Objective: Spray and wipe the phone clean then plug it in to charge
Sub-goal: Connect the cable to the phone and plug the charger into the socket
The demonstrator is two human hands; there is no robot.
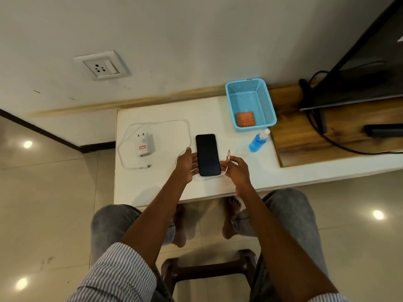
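- White and low, the table point(152, 188) stands against a pale wall, with a wall socket point(102, 66) above and left of the phone point(207, 154).
- Lying flat and screen-up near the table's front edge, the phone is the landmark for everything else.
- Left of the phone, the white charger block point(145, 144) lies on its side and is not plugged into the socket; its cable point(157, 124) loops around it, passes behind the left hand and runs under the phone's near end.
- Right of the phone and a little farther back stands the blue spray bottle point(258, 141); behind that sits a blue basket point(250, 103) with an orange cloth point(245, 119) inside.
- The left hand point(186, 165) rests against the phone's left edge, fingers straight and close together, steadying it.
- The right hand point(236, 168), just right of the phone, pinches the cable's plug end point(228, 154) between thumb and fingertips, the connector pointing away from the person.
- Judging by the cloth back in the basket and the bottle set aside, the cleaning looks finished and the charging step is in hand.
- The next move likely calls for turning the connector toward the phone's port, presumably at the near end, and pushing it in straight while the left hand braces the phone.
- After that, the charger block would still need to go into the socket.
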